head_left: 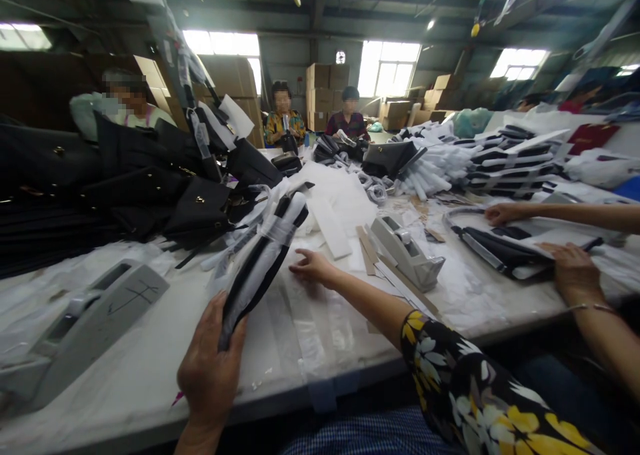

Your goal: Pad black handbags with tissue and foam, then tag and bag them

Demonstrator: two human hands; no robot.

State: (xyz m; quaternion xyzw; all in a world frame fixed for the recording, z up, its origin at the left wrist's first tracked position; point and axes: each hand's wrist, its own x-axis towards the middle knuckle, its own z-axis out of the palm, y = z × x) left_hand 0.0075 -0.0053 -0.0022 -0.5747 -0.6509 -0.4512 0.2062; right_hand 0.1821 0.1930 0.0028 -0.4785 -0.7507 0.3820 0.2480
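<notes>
My left hand (213, 362) is closed around the lower end of a wrapped black handbag (265, 258). The bag stands tilted, its top leaning right, with white padding and clear film around its middle. My right hand (315, 268) is just right of the bag, low over the table, fingers apart and nothing visible in them. Below that hand lie flat clear plastic bags (313, 328). A grey tape dispenser (95, 328) stands left of my left hand, and a second tape dispenser (407, 252) is right of my right hand.
Black handbags (150, 195) are heaped at the left. White foam sheets (330, 225) and cardboard strips (370, 252) lie mid-table. At right, a co-worker's hands (575, 272) rest on another black bag (493, 252). Wrapped bags (515, 162) are stacked behind; people sit across the table.
</notes>
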